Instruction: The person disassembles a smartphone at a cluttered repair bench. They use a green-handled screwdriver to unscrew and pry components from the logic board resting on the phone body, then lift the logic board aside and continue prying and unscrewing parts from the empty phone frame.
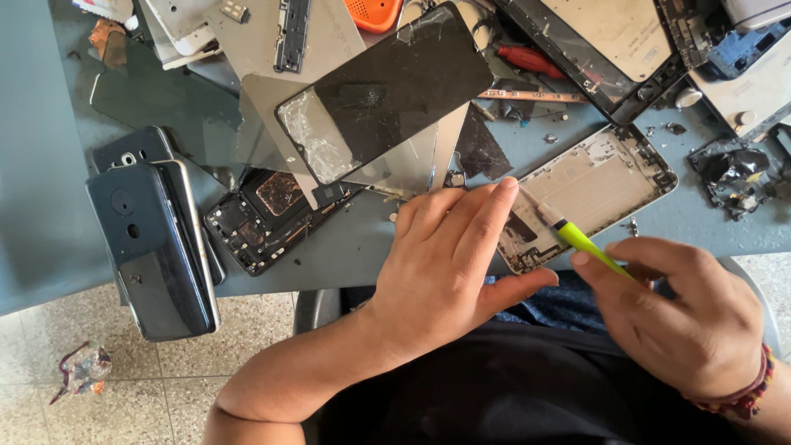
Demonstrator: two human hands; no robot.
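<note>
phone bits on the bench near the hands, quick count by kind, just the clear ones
Cracked screen panels: 1
Opened phone bodies with insides showing: 2, silver and black
Dark back covers stacked at left: 2
Yellow-green screwdrivers: 1, in the right hand
Total: 6
Left hand rests on the silver body.

Cracked black phone screen point(386, 92) lying mid-table, tilted.

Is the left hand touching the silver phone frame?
Touching. The head view shows the left hand with fingertips pressed on the frame's near end, beside the green tool in the right hand.
</note>
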